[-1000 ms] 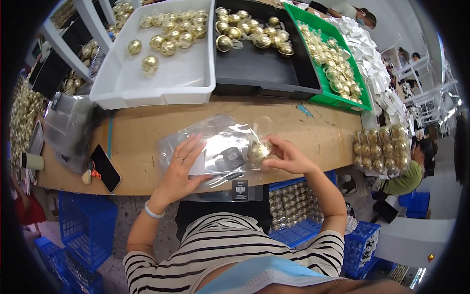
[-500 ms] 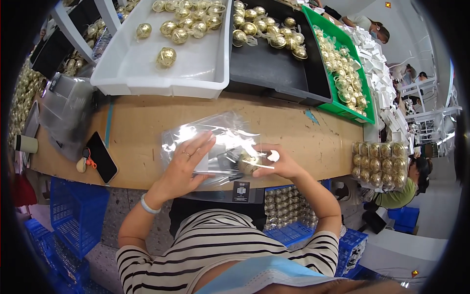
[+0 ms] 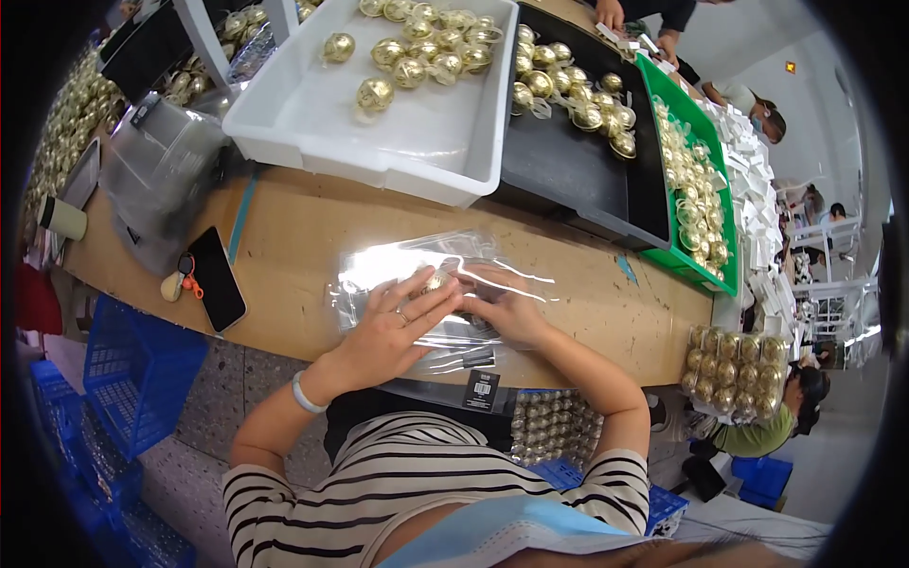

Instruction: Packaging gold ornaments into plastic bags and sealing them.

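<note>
A clear plastic package [image 3: 369, 270], bright with glare, lies on the brown table in front of me. Inside its outline a gold ball ornament [image 3: 436, 282] shows partly, covered by fingers. My left hand [image 3: 393, 327] has its fingers stretched out over the plastic and the ball. From the right, my right hand [image 3: 507, 308] reaches under the shiny film, with its thumb and fingers curved at the ball; its fingertips are partly hidden by my left hand and the reflections. A black label [image 3: 481, 389] sits at the package's near edge.
A white tray [image 3: 379, 175], a black tray [image 3: 568, 194] and a green tray [image 3: 727, 270] with gold balls line the far side. At left are a phone [image 3: 218, 279], keys [image 3: 173, 287], a cup [image 3: 62, 218], stacked plastic packages [image 3: 161, 170] and a blue crate [image 3: 142, 379].
My right hand and the ball have moved left, further into the package, meeting my left hand. My left fingers now lie over the ball. The whole view has shifted and turned slightly.
</note>
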Available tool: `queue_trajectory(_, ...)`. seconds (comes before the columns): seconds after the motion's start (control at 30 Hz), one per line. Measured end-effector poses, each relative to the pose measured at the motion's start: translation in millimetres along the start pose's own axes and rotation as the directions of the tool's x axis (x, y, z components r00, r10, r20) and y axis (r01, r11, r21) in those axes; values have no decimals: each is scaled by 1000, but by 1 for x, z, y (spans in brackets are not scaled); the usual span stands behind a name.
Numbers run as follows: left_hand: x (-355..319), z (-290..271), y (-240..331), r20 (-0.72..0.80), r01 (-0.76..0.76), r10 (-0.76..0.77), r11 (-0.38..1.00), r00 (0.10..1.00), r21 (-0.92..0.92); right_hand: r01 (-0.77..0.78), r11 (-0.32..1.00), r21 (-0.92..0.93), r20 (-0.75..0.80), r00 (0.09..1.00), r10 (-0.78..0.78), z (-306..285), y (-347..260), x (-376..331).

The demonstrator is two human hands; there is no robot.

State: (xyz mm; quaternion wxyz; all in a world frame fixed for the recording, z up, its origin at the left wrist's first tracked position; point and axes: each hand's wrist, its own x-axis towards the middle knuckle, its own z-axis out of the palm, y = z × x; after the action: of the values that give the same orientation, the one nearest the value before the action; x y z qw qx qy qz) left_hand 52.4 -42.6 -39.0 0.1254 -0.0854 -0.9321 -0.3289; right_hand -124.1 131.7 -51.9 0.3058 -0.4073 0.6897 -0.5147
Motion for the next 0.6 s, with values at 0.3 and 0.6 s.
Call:
queue_trajectory(0.3, 2, 0, 1, 6, -10, 10, 999, 1000, 32, -253, 961, 116, -67, 963, 261, 17, 2, 10)
queue_trajectory(0.6, 3, -1, 3, 28, 7, -9, 999, 1000, 52, -161, 956, -243, 303, 924, 233, -3, -3, 19)
